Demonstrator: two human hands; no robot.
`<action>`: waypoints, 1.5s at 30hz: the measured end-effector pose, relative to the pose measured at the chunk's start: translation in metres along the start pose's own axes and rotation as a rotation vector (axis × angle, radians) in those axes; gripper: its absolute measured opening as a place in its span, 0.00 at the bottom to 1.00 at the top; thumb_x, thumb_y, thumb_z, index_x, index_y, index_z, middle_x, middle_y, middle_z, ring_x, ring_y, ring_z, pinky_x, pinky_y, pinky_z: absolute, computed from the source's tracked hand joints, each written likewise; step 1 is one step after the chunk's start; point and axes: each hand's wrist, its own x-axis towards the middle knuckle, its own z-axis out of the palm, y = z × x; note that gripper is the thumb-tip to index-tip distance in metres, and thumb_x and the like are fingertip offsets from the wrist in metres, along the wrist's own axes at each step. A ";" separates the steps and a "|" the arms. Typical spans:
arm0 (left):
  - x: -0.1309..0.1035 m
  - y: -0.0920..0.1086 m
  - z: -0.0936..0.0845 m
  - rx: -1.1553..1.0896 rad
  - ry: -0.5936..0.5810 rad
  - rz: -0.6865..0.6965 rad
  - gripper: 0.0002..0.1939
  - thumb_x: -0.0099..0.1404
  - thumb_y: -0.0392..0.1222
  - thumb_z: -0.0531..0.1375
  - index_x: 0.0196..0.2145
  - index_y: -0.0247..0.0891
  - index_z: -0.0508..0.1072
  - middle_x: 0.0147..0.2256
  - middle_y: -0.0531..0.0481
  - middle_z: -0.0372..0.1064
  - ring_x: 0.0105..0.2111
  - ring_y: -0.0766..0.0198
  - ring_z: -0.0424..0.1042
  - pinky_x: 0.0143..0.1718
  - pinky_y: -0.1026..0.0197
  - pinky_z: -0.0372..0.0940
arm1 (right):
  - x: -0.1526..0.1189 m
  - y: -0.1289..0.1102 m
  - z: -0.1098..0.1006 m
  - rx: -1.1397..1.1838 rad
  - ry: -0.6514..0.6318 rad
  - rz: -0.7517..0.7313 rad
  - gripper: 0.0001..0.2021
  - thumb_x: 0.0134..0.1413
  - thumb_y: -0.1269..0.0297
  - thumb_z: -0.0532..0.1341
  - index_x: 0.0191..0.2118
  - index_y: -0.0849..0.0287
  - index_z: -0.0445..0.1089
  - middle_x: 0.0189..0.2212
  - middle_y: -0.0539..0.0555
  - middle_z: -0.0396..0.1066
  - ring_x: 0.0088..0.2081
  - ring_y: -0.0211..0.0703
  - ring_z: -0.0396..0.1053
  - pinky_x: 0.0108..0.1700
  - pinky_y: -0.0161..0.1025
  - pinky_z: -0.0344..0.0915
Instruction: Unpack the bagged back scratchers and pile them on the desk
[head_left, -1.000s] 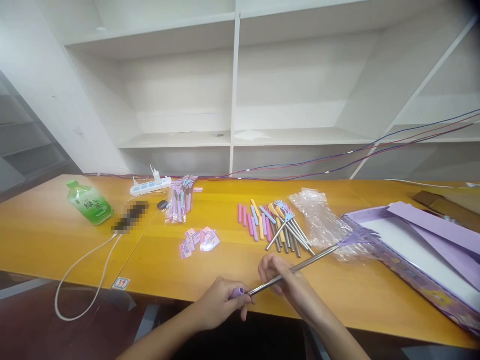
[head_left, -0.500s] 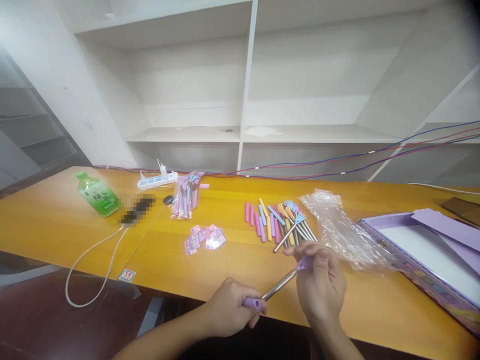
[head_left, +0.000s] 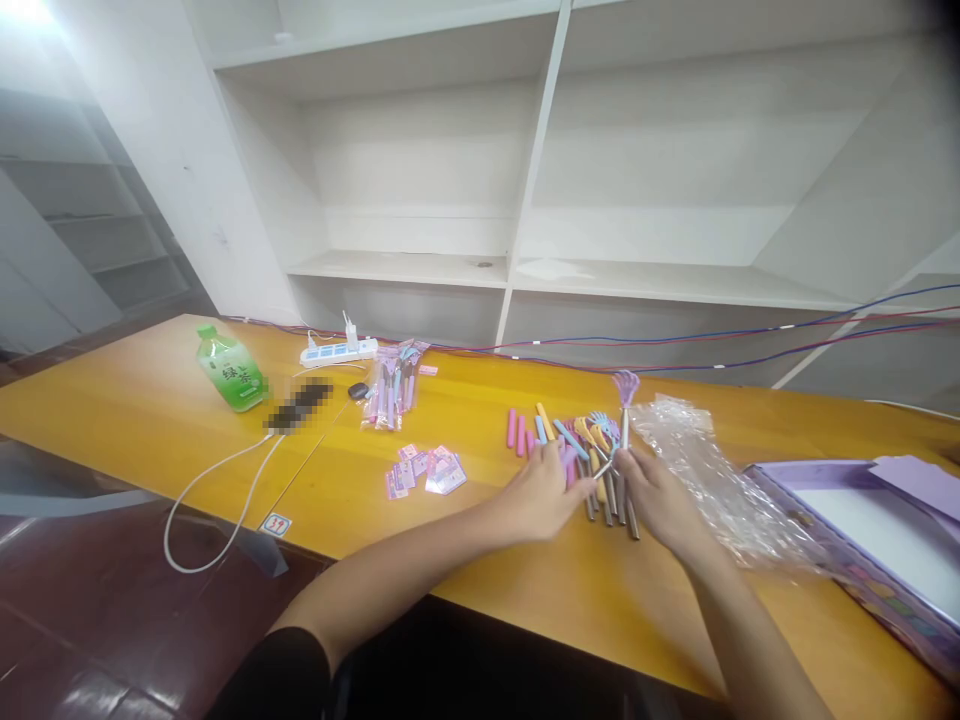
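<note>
My right hand (head_left: 654, 492) is closed around the metal rod of a back scratcher (head_left: 625, 392), whose purple claw points up and away from me. My left hand (head_left: 541, 497) reaches over the loose handle grips, fingers bent, with a light purple handle grip (head_left: 568, 462) at its fingertips; the fingers partly hide it. Between and behind my hands lie several back scratchers with yellow claws (head_left: 591, 432) and blue claws (head_left: 606, 426), their bare metal rods toward me. Pink handle grips (head_left: 516, 432) and a yellow handle grip (head_left: 545, 420) lie left of them.
Clear plastic bags (head_left: 709, 480) lie to the right, beside a purple box (head_left: 817, 535). At left are small printed cards (head_left: 444, 470), bagged back scratchers (head_left: 393, 388), a power strip (head_left: 339, 352), a green bottle (head_left: 234, 372) and a white cable (head_left: 169, 535). Shelving (head_left: 397, 265) stands behind.
Both hands have moved forward to the pile. The purple-clawed back scratcher has left my left hand, and my right hand now grips its rod, claw upward. The view has shifted slightly.
</note>
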 end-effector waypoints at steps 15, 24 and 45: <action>0.018 -0.079 -0.135 0.633 0.459 -0.299 0.24 0.75 0.39 0.55 0.65 0.29 0.65 0.63 0.29 0.62 0.66 0.42 0.59 0.70 0.43 0.51 | 0.025 0.031 0.005 -0.809 -0.092 0.192 0.28 0.74 0.48 0.45 0.53 0.67 0.73 0.45 0.72 0.78 0.48 0.67 0.79 0.49 0.56 0.72; 0.003 -0.164 -0.203 0.741 0.552 -0.708 0.41 0.65 0.59 0.65 0.65 0.28 0.64 0.63 0.21 0.64 0.65 0.32 0.62 0.62 0.42 0.58 | 0.029 0.035 0.003 -0.716 -0.087 0.212 0.22 0.73 0.50 0.49 0.51 0.60 0.73 0.41 0.66 0.79 0.43 0.60 0.79 0.43 0.48 0.70; -0.027 -0.106 -0.188 0.288 0.573 -0.320 0.09 0.73 0.42 0.60 0.49 0.40 0.68 0.43 0.46 0.76 0.38 0.56 0.80 0.43 0.55 0.73 | 0.010 0.026 0.002 -0.168 0.506 -0.160 0.10 0.62 0.58 0.58 0.41 0.58 0.72 0.32 0.55 0.72 0.34 0.46 0.68 0.41 0.44 0.62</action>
